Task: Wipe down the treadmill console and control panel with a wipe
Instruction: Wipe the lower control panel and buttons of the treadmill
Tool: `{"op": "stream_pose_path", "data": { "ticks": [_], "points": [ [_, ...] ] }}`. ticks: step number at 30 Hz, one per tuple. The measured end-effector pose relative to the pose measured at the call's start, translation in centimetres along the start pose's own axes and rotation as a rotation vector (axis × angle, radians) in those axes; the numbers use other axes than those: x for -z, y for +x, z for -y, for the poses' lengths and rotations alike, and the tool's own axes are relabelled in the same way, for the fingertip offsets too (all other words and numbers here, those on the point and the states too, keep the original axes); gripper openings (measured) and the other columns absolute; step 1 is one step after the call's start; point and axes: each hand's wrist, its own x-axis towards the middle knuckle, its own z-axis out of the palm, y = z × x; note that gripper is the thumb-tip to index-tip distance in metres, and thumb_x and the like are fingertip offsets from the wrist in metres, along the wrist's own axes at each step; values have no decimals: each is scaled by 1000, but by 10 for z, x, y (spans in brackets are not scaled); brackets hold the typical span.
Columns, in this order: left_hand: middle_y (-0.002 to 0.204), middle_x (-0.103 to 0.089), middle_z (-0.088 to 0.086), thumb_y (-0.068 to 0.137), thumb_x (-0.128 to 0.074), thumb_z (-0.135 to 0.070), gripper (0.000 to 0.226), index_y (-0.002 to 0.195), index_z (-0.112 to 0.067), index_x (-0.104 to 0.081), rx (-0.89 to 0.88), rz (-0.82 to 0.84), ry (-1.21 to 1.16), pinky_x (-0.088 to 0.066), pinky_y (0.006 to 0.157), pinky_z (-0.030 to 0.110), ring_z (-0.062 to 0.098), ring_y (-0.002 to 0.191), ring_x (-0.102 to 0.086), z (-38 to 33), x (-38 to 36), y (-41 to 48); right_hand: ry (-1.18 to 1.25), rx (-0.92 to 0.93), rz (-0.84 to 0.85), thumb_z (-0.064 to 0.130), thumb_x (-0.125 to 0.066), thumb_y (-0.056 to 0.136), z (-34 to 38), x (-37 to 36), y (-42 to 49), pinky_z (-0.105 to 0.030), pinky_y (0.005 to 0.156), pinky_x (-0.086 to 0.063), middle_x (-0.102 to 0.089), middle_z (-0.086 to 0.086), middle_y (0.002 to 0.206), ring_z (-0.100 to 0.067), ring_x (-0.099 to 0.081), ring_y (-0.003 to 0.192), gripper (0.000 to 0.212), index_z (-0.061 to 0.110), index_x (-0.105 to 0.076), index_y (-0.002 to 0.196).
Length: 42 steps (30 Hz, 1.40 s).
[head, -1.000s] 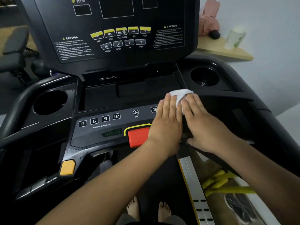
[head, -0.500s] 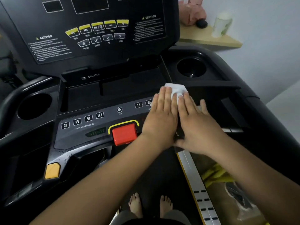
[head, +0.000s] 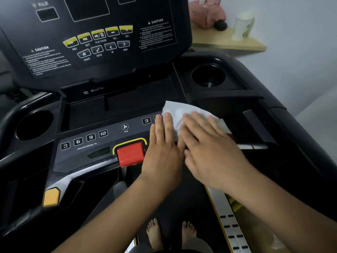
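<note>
Head cam shows the left hand (head: 164,150) and right hand (head: 209,152) both flat, fingers straight, pressing the wipe (head: 182,112) onto the right half of the control panel (head: 102,145). The left hand sits just beside the red stop button (head: 130,155). Risk imo: that palm bumps the button or mashes the number keys, and a damp wipe pushes moisture into the seams. The upright console (head: 109,57) isn't done yet.

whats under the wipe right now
The wipe lies on the grey control panel, under the left hand and right hand. A 3 key shows beside it; anything beneath is covered.
</note>
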Motion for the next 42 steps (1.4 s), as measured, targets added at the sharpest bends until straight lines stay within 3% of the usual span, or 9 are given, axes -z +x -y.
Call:
{"op": "stream_pose_path", "data": {
  "ticks": [3,6,8,11,20,25,31,36,42],
  "points": [
    [148,34,38,101,-40,-43,93,146,-7,34,48,36,45,12,118,58,54,139,29,5,0,-20,26,74,23,34,-28,82,6,-15,1,-56,114,-29,-41,-13,151,-32,-35,142,68,8,-41,144],
    [157,20,33,98,-41,-49,93,151,-5,20,84,71,78,11,117,60,49,145,21,16,18,-36,7,95,80,35,-27,91,4,-8,16,-54,120,-6,-17,-10,162,-26,-10,150,67,9,-21,152],
    [158,-6,36,93,-51,-41,86,152,5,-9,56,-81,10,-6,119,60,49,148,-2,25,30,-38,-42,128,61,33,-34,95,3,-5,24,-48,121,5,-9,-10,163,-26,1,151,65,7,-22,152],
    [144,-45,32,85,-44,-26,64,137,11,-46,-102,-291,-62,-34,111,52,43,138,-40,39,22,-30,-75,165,-6,29,-41,89,10,-5,29,-46,122,-7,-30,-15,157,-31,-17,148,58,2,-47,140],
    [132,-56,32,83,-46,-32,59,123,8,-63,-89,-86,-88,-51,99,52,45,122,-57,30,2,-54,-67,350,52,54,-31,96,-21,-33,7,-38,120,-7,-19,-10,161,-24,-6,151,71,11,-28,152],
    [137,-52,32,85,-33,-18,61,136,11,-47,-80,-287,-141,-42,109,51,44,131,-49,41,19,-23,23,228,41,61,-8,86,-14,-16,52,-39,123,-1,-1,-5,165,-20,11,150,84,15,-10,156],
    [150,-38,29,84,-26,-23,70,145,9,-35,-160,-198,-97,-30,114,59,40,141,-37,52,-12,-34,-4,361,20,47,-36,93,0,-31,17,-38,123,-6,-23,-12,160,-23,-6,151,68,8,-32,150],
    [163,11,20,90,-4,-43,71,144,-4,21,-82,-39,-151,0,125,42,29,151,12,44,12,-1,9,236,-29,43,-28,91,-23,-19,46,-30,122,1,-16,-7,162,-16,-3,150,70,9,-24,152],
    [155,-29,30,97,-29,-52,78,149,5,-24,-44,-200,-199,-27,118,54,45,146,-22,48,-14,-36,40,309,12,39,-32,85,5,-26,20,-39,123,-4,-7,-5,163,-19,3,151,76,11,-17,155]
  ]
}}
